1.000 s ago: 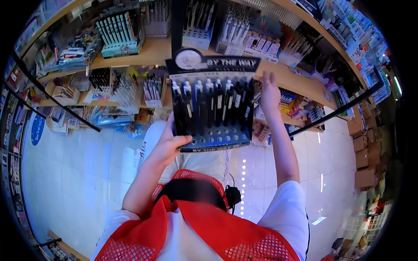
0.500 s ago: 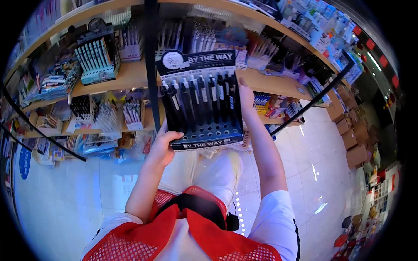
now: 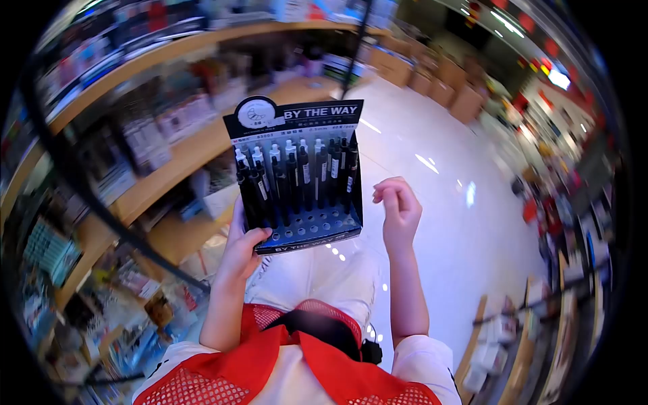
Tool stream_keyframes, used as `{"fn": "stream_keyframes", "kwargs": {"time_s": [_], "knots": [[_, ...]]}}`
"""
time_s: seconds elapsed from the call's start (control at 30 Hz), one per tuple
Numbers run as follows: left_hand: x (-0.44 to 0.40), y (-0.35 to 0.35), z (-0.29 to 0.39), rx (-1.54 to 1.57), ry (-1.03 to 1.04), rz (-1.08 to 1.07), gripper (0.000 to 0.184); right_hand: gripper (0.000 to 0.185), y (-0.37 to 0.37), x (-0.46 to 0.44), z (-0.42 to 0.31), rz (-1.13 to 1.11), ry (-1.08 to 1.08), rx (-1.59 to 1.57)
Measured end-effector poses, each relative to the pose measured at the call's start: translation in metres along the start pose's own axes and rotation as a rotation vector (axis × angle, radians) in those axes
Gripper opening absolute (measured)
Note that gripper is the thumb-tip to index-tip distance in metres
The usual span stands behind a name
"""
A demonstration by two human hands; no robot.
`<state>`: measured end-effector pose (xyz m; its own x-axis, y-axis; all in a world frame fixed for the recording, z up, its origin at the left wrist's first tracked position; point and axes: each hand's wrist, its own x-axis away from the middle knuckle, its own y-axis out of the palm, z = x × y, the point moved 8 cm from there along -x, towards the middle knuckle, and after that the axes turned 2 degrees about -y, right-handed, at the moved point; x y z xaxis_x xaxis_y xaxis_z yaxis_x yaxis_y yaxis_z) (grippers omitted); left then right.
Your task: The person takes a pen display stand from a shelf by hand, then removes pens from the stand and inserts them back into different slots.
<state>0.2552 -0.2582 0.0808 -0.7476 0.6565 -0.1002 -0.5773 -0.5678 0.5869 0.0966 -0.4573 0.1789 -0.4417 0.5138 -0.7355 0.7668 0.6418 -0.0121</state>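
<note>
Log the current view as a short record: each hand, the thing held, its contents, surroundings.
left hand: grip on the lower left corner of the display box, thumb at its front edge
right hand: raised beside the box, apart from it, fingers curled
display box: black, upright, marked "BY THE WAY"
contents: dark pens standing in rows; front holes unfilled
left side: shelves of goods, blurred
beyond: cardboard boxes by the floor

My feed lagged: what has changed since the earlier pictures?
The view has turned right: the shelves swung left, the cartons came towards the centre. The right hand, earlier at the right edge of the display box, is now apart from it, fingers curled. The left hand still holds the box, pens inside.
</note>
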Motion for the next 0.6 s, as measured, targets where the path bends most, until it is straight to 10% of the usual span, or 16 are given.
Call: {"fn": "stream_keyframes", "kwargs": {"time_s": [0.37, 0.6], "knots": [[0.015, 0.129, -0.122, -0.094, -0.391, -0.508, 0.080, 0.016, -0.127, 0.105, -0.088, 0.340, 0.052, 1.033], [0.046, 0.189, -0.158, -0.164, -0.536, -0.768, 0.080, 0.008, -0.178, 0.156, -0.124, 0.528, 0.192, 0.910]]}}
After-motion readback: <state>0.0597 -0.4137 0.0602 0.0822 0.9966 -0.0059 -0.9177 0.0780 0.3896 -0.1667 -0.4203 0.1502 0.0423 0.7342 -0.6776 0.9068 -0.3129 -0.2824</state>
